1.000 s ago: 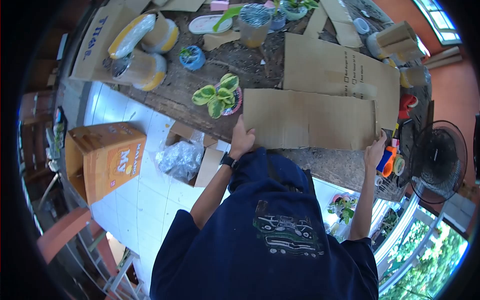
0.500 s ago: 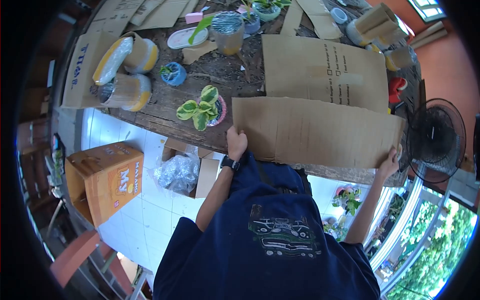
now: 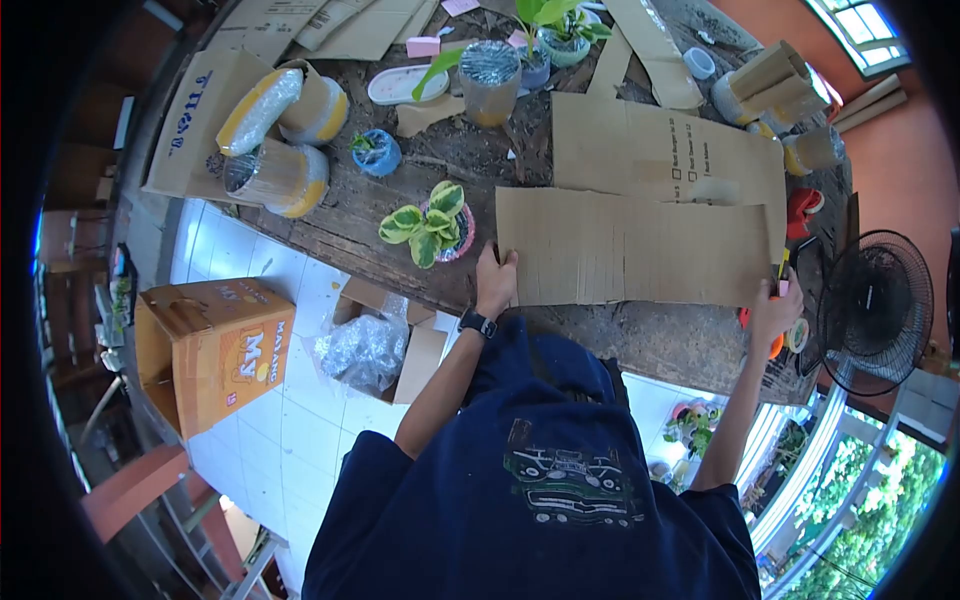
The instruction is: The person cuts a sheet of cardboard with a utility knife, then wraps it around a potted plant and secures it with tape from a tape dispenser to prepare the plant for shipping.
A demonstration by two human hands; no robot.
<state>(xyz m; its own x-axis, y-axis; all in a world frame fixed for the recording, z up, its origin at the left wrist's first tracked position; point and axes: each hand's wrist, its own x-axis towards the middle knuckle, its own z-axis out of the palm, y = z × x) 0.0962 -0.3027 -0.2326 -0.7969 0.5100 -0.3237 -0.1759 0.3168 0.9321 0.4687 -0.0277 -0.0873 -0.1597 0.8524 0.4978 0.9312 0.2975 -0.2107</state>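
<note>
A long cardboard strip [image 3: 640, 250] with a crease across it spans the table's near side between my hands. My left hand [image 3: 496, 280] is closed on its left end, thumb up along the edge. At the lower right corner, my right hand [image 3: 776, 303] is closed with its fingers at the edge, partly hidden. Just above those fingers shows a small yellow and pink object [image 3: 783, 272]. A roll of tape [image 3: 797, 335] and an orange round thing [image 3: 776, 346] sit beside my right wrist. Behind the strip lies a larger printed cardboard sheet [image 3: 600, 140], partly covered by it.
A variegated potted plant [image 3: 430, 228] stands left of my left hand. Wrapped cardboard cylinders [image 3: 280, 178] occupy the table's left. A red tape dispenser [image 3: 802, 210] lies right, near a black fan [image 3: 876, 305]. Below are an orange carton [image 3: 215, 345] and bubble wrap [image 3: 365, 345].
The strip's right end has come inward and looks shorter in view, with my right hand moving along. The tape roll and orange thing now show more. The whole view has shifted slightly.
</note>
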